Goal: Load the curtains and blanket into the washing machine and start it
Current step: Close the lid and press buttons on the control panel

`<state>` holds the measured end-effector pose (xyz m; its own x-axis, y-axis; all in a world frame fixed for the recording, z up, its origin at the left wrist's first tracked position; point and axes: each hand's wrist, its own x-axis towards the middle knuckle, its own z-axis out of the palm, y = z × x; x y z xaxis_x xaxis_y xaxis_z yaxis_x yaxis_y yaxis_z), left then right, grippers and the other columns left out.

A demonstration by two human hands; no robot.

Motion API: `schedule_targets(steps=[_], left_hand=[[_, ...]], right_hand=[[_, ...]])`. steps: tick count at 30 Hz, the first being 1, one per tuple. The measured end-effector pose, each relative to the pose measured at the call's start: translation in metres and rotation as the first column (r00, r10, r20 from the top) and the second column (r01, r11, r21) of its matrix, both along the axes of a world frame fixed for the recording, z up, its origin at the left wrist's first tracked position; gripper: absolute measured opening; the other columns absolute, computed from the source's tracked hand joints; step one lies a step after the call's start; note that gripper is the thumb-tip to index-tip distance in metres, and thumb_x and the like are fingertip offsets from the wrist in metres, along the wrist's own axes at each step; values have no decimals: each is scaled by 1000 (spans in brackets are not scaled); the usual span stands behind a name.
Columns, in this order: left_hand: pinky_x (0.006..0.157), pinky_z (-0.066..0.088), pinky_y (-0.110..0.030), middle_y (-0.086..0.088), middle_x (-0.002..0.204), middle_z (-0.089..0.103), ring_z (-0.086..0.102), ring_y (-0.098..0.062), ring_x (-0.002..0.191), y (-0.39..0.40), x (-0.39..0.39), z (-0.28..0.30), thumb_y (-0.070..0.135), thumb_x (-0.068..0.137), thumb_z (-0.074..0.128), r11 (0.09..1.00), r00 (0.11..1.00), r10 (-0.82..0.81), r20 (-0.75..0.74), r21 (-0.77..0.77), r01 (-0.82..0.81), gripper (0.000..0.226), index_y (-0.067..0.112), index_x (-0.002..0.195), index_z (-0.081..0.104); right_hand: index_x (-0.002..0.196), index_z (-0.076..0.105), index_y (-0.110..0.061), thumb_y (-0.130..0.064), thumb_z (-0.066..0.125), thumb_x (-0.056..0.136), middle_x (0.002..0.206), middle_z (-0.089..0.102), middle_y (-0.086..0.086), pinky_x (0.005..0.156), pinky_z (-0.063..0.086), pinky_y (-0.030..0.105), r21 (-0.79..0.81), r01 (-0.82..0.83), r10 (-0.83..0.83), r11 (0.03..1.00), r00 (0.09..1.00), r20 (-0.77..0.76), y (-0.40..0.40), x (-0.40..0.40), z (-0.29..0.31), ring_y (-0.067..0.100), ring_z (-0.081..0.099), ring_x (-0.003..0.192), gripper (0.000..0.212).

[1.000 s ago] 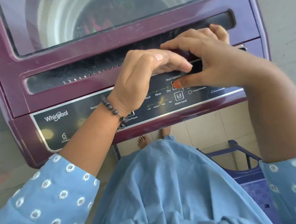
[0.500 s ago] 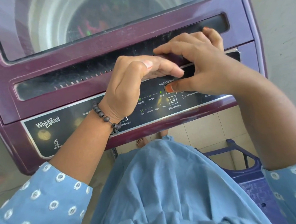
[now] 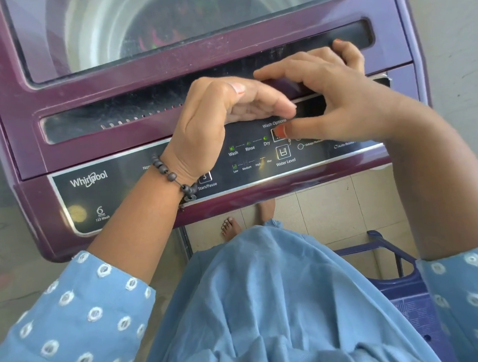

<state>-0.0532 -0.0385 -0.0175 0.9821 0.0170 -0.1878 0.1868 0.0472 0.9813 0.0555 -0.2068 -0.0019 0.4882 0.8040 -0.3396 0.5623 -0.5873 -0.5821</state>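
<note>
The purple top-load washing machine (image 3: 141,72) has its glass lid down. Through the lid, laundry (image 3: 167,37) with pink and green patches shows dimly in the drum. My left hand (image 3: 214,120) hovers cupped over the dark control panel (image 3: 120,188), fingers together and holding nothing. My right hand (image 3: 339,99) rests its fingers on the lid's front edge, and its thumb presses the Wash Options button (image 3: 275,136). Green lights glow above Wash, Rinse and Dry. The Start/Pause button (image 3: 205,178) sits just beside my left wrist.
A blue plastic stool or basket (image 3: 407,296) stands on the tiled floor (image 3: 331,203) at my right. My bare foot (image 3: 230,226) is under the machine's front edge. A pale wall runs along the right.
Both hands keep the same pose, with the right thumb still on the button. Only the view shifts slightly.
</note>
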Motion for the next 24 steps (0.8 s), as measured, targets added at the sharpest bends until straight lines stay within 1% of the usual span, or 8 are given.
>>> schedule_targets(steps=[2,4,5,9,13,17,21,24], left_hand=[[93,53,-36,-17,104,73,69,-25,105,9,-12,2,23,89,22,1000,999,-12,38,28,11,55,4,105,71],[93,53,-37,-14,103,74,69,-25,105,19,-27,0,26,88,20,998,999,19,38,57,-21,57,6,103,72],[92,53,-38,-13,102,75,69,-26,104,26,-35,-2,23,89,20,996,998,44,46,70,-47,56,8,102,72],[85,54,-35,-9,97,76,71,-27,96,47,-62,-2,10,87,11,983,991,124,59,127,-131,61,10,93,72],[86,54,-35,-8,98,76,71,-26,96,48,-70,-4,10,88,12,982,987,149,64,112,-155,60,10,95,72],[88,53,-35,-4,98,76,70,-24,100,48,-72,-7,10,89,13,980,983,160,86,106,-169,60,11,98,72],[89,53,-34,-7,101,75,70,-24,102,49,-71,-10,9,89,15,978,980,173,97,99,-183,58,10,100,72],[88,53,-33,-10,101,74,70,-24,102,51,-70,-12,20,88,23,981,980,166,109,82,-175,52,9,101,72]], right_hand=[[139,44,-42,-62,47,69,118,46,-22,119,-6,52,-6,20,-19,1000,999,33,2,-4,2,13,35,132,73],[140,43,-41,-61,51,72,123,50,-17,119,-5,56,-13,45,-44,999,998,50,6,-8,5,15,37,131,71],[140,42,-41,-62,51,73,126,52,-14,118,-4,58,-15,49,-48,999,997,52,8,-11,7,15,38,131,71],[146,33,-42,-76,47,67,137,47,-12,117,-2,64,-37,-18,21,999,996,82,26,-29,9,18,36,135,87],[151,23,-41,-78,58,70,148,37,-6,115,-5,67,-112,-101,120,989,977,177,48,-49,5,23,27,141,96],[153,19,-38,-74,60,73,147,35,-5,111,-9,72,-141,-100,130,985,965,229,63,-59,-1,23,25,141,96],[153,20,-36,-75,60,72,146,35,-3,109,-10,74,-163,-70,110,984,961,255,68,-64,-4,25,25,141,99],[153,20,-36,-75,62,71,145,34,-4,108,-11,75,-174,-53,95,983,965,242,70,-65,-3,26,24,141,100]])
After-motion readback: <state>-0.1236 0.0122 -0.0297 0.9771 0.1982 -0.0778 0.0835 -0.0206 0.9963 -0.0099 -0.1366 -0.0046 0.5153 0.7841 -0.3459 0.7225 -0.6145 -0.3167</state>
